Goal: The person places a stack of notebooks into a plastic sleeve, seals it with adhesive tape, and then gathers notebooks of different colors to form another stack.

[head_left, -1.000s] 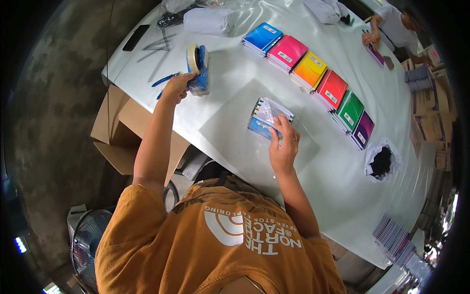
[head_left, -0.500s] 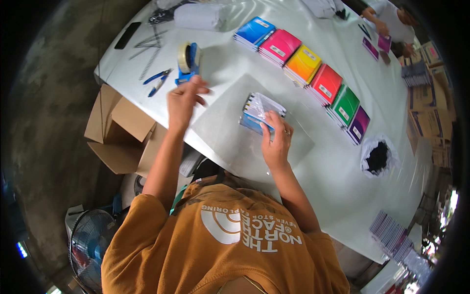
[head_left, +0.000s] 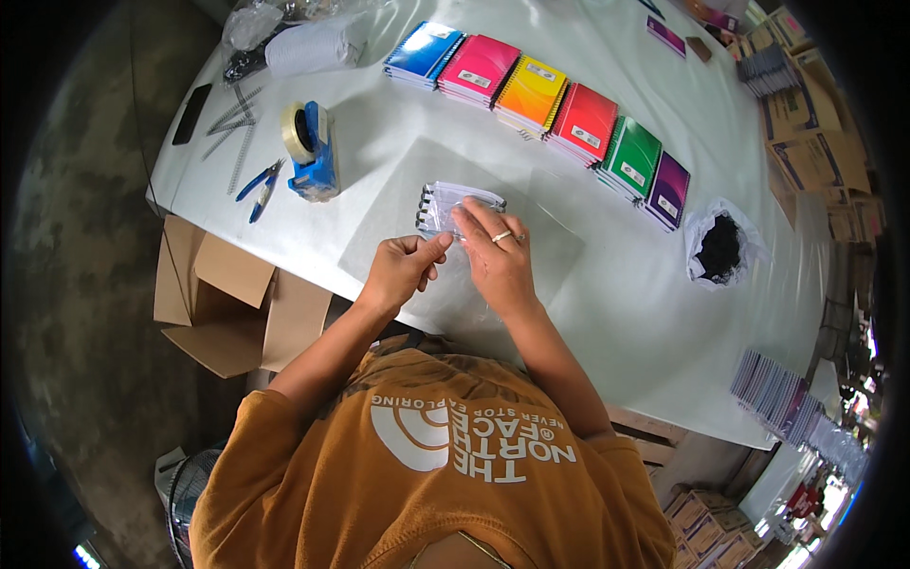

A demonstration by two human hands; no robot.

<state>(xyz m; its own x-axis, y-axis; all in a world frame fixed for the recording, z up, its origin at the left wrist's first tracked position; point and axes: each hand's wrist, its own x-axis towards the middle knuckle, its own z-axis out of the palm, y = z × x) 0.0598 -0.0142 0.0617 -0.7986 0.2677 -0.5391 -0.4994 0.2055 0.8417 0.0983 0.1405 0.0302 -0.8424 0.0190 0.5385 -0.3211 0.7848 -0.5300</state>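
A small bundle of spiral notebooks (head_left: 438,205) in clear plastic lies on a translucent sheet (head_left: 393,204) in front of me. Black coils show along its left and right edges. My right hand (head_left: 498,251), with a ring on one finger, grips the bundle, its fingers stretched over the top. At the bundle's near edge, my left hand (head_left: 406,272) is closed in a pinch, its thumb and fingertips close to the right fingers. Whatever lies in that pinch is too small to make out. A blue tape dispenser (head_left: 318,161) with a tape roll stands to the left.
Blue-handled cutters (head_left: 260,190), loose wire coils (head_left: 232,133) and a black phone (head_left: 192,115) lie at left. Beyond the sheet runs a row of colourful notebook stacks (head_left: 531,93). A white bag of black bits (head_left: 722,248) sits right; an open carton (head_left: 227,303) stands beside the table.
My left hand has come from beside the tape dispenser to the bundle's near edge. The right hand has shifted further over the bundle. The whole view has swung slightly.
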